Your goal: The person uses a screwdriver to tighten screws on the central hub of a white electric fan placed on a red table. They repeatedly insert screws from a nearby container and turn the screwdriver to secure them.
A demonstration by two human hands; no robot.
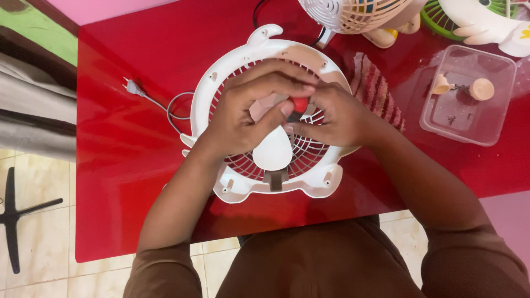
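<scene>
Over the centre of the white fan housing (pixel 270 118) on the red table (pixel 138 138), the left hand (pixel 248 110) and right hand (pixel 337 113) together gripped a red-handled screwdriver (pixel 298 105), apparently working a hub screw, which called for steady downward pressure.

Single head view, looking steeply down, close over red table (pixel 127 165); own forearms enter from bottom edge; floor strip visible at left.

Bright, even light; soft glare on red table (pixel 138 138), perhaps slight blur.
</scene>
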